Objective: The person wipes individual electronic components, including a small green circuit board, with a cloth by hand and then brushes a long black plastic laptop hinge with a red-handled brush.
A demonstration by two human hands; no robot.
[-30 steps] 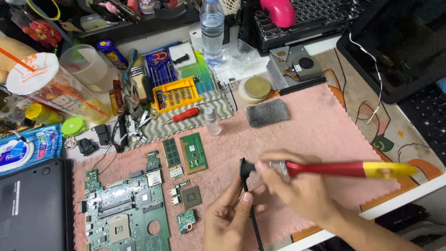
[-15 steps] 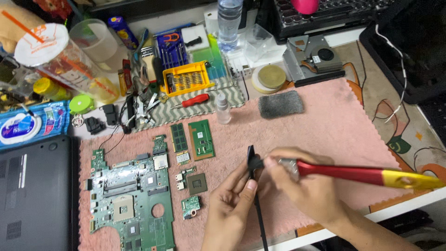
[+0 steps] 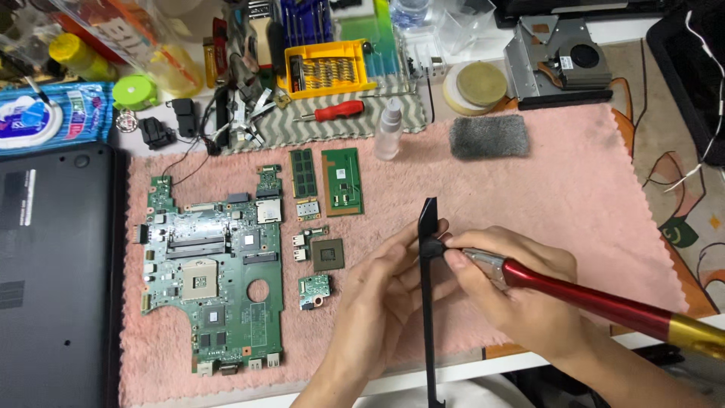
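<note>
Left hand [image 3: 377,302]: raised from the near edge of the desk, fingers curled, thumb and fingertips pinched shut. Right hand [image 3: 521,291]: just beside it (fingertips touching), closed in a pen-like grip, forearm angled toward the near right corner.

**View slides down the bench; hands hold their pose**

Against the pink mat [image 3: 574,189], the camera has dropped: the water bottle and the pink object at the far edge have left the view, and the yellow screwdriver-bit case [image 3: 326,69] now lies close to the top edge. The green motherboard [image 3: 211,279] shows whole, left of the black strip [image 3: 428,302].
</note>
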